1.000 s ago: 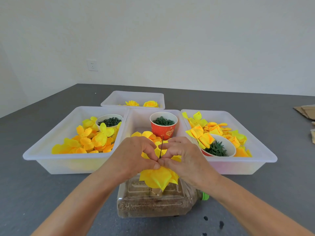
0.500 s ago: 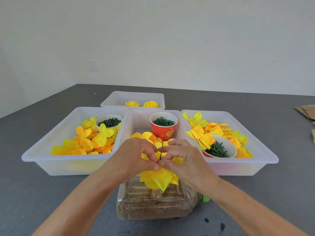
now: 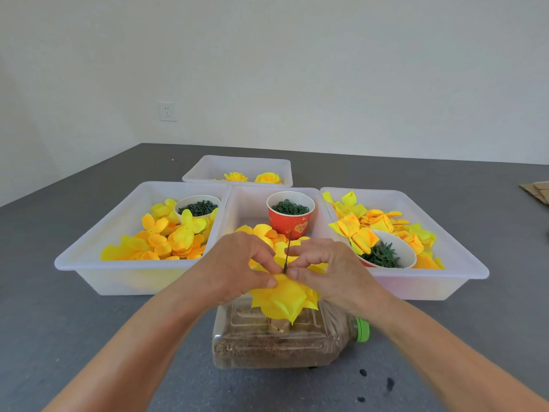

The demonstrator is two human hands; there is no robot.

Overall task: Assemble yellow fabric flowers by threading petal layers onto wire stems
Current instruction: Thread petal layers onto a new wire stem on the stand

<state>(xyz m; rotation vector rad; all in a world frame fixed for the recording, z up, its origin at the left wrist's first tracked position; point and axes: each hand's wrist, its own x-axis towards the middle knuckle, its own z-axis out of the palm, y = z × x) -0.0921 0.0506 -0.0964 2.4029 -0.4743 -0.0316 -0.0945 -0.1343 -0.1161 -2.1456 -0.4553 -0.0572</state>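
A thin dark wire stem stands nearly upright at the centre, its tip poking up free. Threaded on it, a bright yellow petal layer spreads wide and droops toward the near side, its pointed petals hanging down. More yellow fabric bunches just behind the wire. Over on the left, loose yellow and orange petals lie heaped in a pile, some flat, some cupped. On the right, another heap of folded yellow petals sits jumbled, a few standing on edge. Far back, two finished yellow flowers rest side by side.
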